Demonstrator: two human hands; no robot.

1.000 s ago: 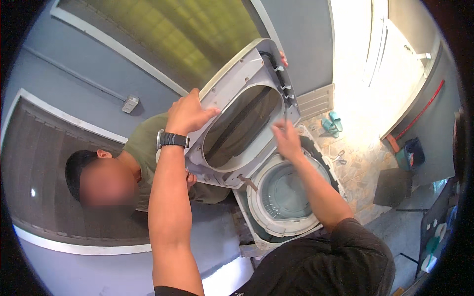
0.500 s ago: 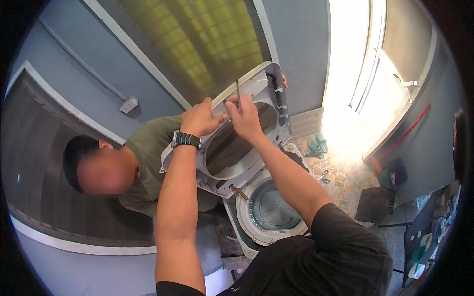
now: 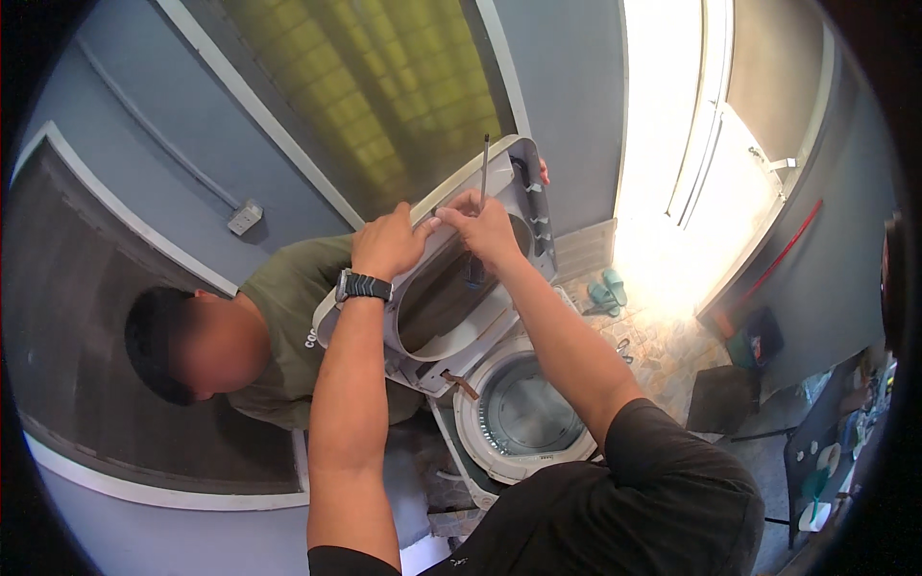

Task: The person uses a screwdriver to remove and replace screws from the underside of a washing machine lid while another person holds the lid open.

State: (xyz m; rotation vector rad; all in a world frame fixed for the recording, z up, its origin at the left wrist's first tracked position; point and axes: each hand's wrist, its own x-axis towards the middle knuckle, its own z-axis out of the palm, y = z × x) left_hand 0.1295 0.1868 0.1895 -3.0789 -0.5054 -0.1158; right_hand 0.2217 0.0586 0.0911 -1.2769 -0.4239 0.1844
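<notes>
The washing machine cover (image 3: 488, 331) is a pale grey frame with rounded corners, its inner side showing, pierced by a large oval opening; dark cable (image 3: 523, 175) runs along its far right end, and a brown strip (image 3: 459, 384) dangles at its lower near corner. It stands steeply tilted along the left edge of the cabinet (image 3: 484, 495); whether its lower edge touches there cannot be told. The left hand (image 3: 389, 240) grips its upper edge, thumb on the inner face. The right hand (image 3: 488, 230) is closed around a slim tool (image 3: 485, 158), dark shaft upward and translucent handle below, its thumb and forefinger pinched together beside the left thumb at that edge; what they pinch is too small to tell. A co-worker in an olive shirt (image 3: 293, 288) fills the side behind the cover's near end, and fingertips (image 3: 545, 171) curl around its far end. Inside the cabinet, the white tub ring (image 3: 469, 422) surrounds a round grey basket (image 3: 528, 413), open upward beneath the right forearm. Beyond the cabinet's right edge, tiled floor (image 3: 663, 370) gives room as far as a dark box (image 3: 720, 398), with teal slippers (image 3: 605, 293) near the cabinet's far right corner.
</notes>
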